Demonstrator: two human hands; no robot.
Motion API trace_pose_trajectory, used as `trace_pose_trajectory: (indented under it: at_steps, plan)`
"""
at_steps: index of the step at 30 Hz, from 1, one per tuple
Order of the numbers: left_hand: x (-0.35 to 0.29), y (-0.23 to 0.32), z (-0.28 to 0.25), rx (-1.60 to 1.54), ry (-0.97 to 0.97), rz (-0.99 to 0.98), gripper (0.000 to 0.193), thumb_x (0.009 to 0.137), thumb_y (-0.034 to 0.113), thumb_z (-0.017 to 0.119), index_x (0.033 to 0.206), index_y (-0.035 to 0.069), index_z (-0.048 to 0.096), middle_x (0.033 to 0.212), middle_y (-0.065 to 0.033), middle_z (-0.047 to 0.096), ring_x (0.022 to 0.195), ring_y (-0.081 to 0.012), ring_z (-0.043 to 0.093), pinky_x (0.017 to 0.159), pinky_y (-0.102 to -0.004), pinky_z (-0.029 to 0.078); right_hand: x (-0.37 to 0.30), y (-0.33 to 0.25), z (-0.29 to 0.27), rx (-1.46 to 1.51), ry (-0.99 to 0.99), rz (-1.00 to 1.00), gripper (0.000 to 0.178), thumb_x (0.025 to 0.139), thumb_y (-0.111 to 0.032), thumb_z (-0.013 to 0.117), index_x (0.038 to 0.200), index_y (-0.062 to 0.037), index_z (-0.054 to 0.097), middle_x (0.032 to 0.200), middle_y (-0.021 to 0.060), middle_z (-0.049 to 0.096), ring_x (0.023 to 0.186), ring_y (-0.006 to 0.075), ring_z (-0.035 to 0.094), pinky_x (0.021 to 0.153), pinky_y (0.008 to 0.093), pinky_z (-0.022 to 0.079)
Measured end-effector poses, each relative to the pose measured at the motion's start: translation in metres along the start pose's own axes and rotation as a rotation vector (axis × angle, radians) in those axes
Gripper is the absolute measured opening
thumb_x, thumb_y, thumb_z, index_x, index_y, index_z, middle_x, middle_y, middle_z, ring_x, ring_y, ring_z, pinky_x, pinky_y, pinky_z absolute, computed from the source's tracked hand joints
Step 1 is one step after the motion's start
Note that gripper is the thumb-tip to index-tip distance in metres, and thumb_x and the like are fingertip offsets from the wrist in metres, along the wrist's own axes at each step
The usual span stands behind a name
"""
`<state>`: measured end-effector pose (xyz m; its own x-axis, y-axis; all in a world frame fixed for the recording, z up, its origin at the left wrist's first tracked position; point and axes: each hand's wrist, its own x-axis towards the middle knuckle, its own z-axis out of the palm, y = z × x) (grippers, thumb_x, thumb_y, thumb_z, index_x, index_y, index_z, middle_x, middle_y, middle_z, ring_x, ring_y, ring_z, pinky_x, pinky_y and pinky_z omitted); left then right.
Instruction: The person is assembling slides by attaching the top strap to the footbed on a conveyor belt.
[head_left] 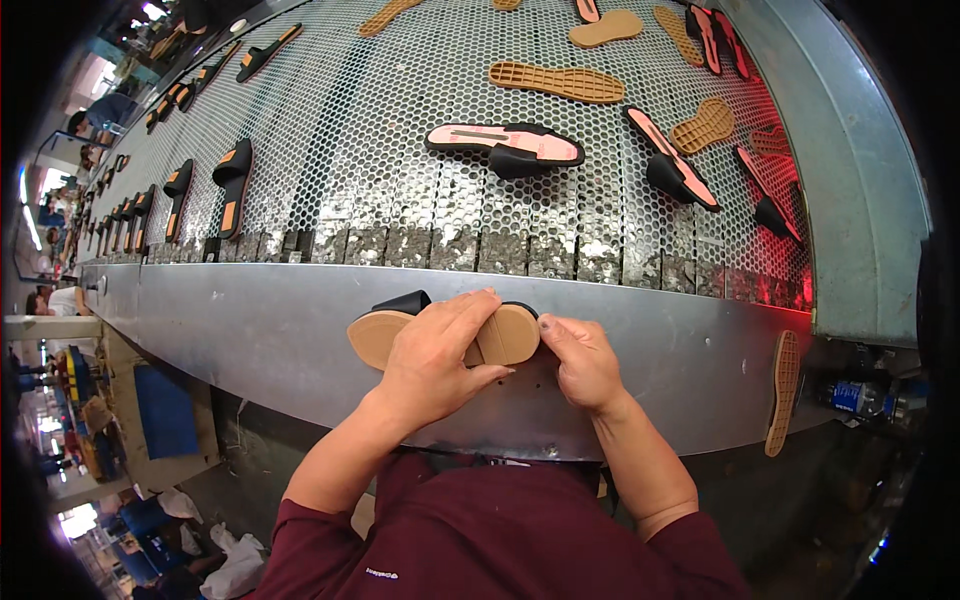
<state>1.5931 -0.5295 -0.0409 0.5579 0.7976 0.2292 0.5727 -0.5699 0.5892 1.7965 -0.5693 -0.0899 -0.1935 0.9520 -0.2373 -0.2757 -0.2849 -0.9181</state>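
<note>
A slide sandal (515, 337) lies sideways over the metal ledge, its tan sole facing me and a bit of black strap showing at its far left edge. Across the middle of that sole, my left hand (432, 352) is wrapped, thumb on the near side and fingers on the far side. My right hand (583, 365) pinches the sandal's right end, with the thumb against the black rim. The upper side of the sandal is mostly hidden from me.
Beyond the steel ledge (290, 330) runs a mesh conveyor (370, 130). On it are black uppers with pink undersides (505, 145), loose tan soles (557, 82) and several black slides (232, 188). A grey-green machine housing (850, 170) glows red at right. Another sole (783, 392) rests on the ledge's right end.
</note>
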Motion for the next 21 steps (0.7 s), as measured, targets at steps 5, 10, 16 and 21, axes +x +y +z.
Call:
trace_pose_trajectory:
  at_steps: [5,10,16,21]
  plan:
    - [0.002,0.003,0.005,0.021,0.015,0.041,0.073,0.060,0.016,0.087,0.124,0.003,0.056,0.121,-0.0157,0.063,0.108,-0.0320,0.062,0.090,-0.0408,0.052,-0.003,0.001,-0.004,-0.018,0.010,-0.005,0.038,0.106,-0.023,0.042,0.109,0.0055,0.067,0.094,0.0055,0.070,0.084,0.0079,0.061,0.074,0.0246,0.049]
    - [0.005,0.009,0.005,0.018,-0.020,0.038,0.071,0.059,0.015,0.086,0.123,0.002,0.056,0.118,-0.0157,0.064,0.107,-0.0324,0.062,0.089,-0.0414,0.051,-0.008,-0.008,-0.007,0.011,0.000,-0.034,0.034,0.104,-0.021,0.048,0.111,0.0058,0.066,0.096,0.0059,0.070,0.085,0.0096,0.062,0.075,0.0247,0.051]
    - [0.007,0.009,0.017,0.057,-0.027,0.109,0.067,0.062,0.018,0.086,0.120,0.001,0.058,0.115,-0.0156,0.065,0.102,-0.0323,0.064,0.086,-0.0406,0.053,-0.006,-0.023,0.001,-0.019,0.069,0.039,0.031,0.092,-0.013,0.068,0.116,0.0067,0.063,0.101,0.0065,0.069,0.088,0.0104,0.063,0.079,0.0247,0.053]
    - [0.009,0.016,0.025,0.085,-0.056,0.126,0.068,0.060,0.017,0.085,0.119,0.000,0.057,0.119,-0.0151,0.063,0.106,-0.0340,0.062,0.090,-0.0422,0.051,-0.005,-0.016,-0.012,-0.145,0.017,0.046,0.026,0.092,-0.009,0.065,0.114,0.0053,0.064,0.099,0.0074,0.069,0.088,0.0090,0.063,0.076,0.0242,0.053]
